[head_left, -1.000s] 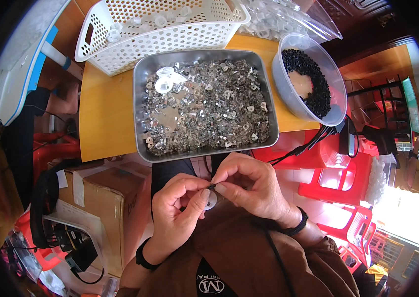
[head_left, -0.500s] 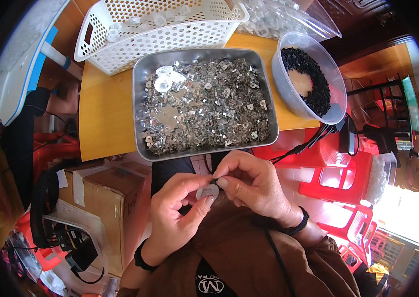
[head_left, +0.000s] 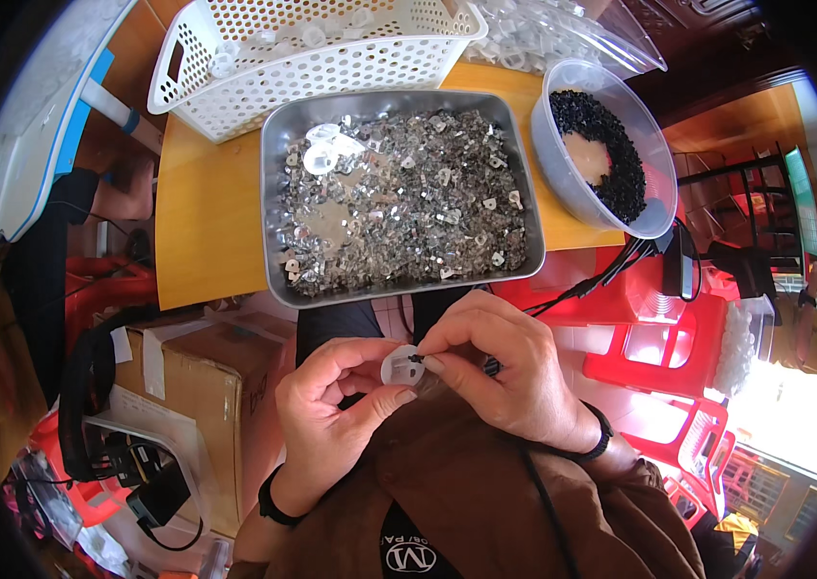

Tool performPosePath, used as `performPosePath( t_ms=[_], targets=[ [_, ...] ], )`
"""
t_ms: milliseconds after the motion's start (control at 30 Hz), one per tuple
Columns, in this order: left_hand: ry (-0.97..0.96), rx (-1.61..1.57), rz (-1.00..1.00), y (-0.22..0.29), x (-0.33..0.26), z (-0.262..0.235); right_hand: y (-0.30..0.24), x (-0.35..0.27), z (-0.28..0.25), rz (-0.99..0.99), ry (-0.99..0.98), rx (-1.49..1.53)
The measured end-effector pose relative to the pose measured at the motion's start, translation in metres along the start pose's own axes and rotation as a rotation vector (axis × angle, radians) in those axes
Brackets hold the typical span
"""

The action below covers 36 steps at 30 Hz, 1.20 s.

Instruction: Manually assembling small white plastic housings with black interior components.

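Observation:
My left hand (head_left: 333, 394) grips a round, whitish translucent plastic disc (head_left: 397, 372) by its edge, between thumb and fingers. My right hand (head_left: 514, 376) pinches at a tiny black piece (head_left: 415, 358) against the disc's right side. Another small dark thing (head_left: 492, 366) shows by the curled fingers of that hand; its kind is unclear. Just beyond both hands is a metal tray (head_left: 537, 217) full of small shiny metal and clear bits (head_left: 428, 212). A few white round plastic pieces (head_left: 321, 156) lie at its left far side.
The tray rests on a yellow wooden table (head_left: 206, 246). Behind it stands a perforated white basket (head_left: 263, 92) with translucent pieces inside. A clear tub (head_left: 657, 154) of small black parts (head_left: 611, 135) is at right. A cardboard box (head_left: 201, 405) stands left, red stools (head_left: 625, 357) right.
The disc has turned to show its flat face more fully. My left hand has shifted slightly left, and the right hand has rolled a little, its fingers still at the disc's edge.

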<state>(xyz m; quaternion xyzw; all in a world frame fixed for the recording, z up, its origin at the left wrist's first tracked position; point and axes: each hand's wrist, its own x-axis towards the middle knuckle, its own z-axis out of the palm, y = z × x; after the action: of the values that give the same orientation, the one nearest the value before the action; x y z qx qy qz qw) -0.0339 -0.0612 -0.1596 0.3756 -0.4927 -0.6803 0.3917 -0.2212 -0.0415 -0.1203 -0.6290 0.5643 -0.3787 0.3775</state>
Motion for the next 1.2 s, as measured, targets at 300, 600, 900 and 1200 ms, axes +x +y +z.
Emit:
performPosePath(
  t_ms=[300,600,900,1200],
  targets=[
    [0.029,0.084,0.052,0.000,0.000,0.002,-0.001,0.001,0.006,-0.137,0.047,-0.120],
    [0.041,0.180,0.107,0.002,0.001,0.004,-0.002,0.000,0.007,-0.192,0.045,-0.229],
    [0.058,0.230,0.130,-0.001,0.001,0.006,-0.002,0.002,0.007,-0.257,-0.019,-0.303],
    [0.121,0.196,0.090,-0.008,-0.001,0.010,0.006,0.005,0.011,-0.286,-0.080,-0.331]
  ],
)
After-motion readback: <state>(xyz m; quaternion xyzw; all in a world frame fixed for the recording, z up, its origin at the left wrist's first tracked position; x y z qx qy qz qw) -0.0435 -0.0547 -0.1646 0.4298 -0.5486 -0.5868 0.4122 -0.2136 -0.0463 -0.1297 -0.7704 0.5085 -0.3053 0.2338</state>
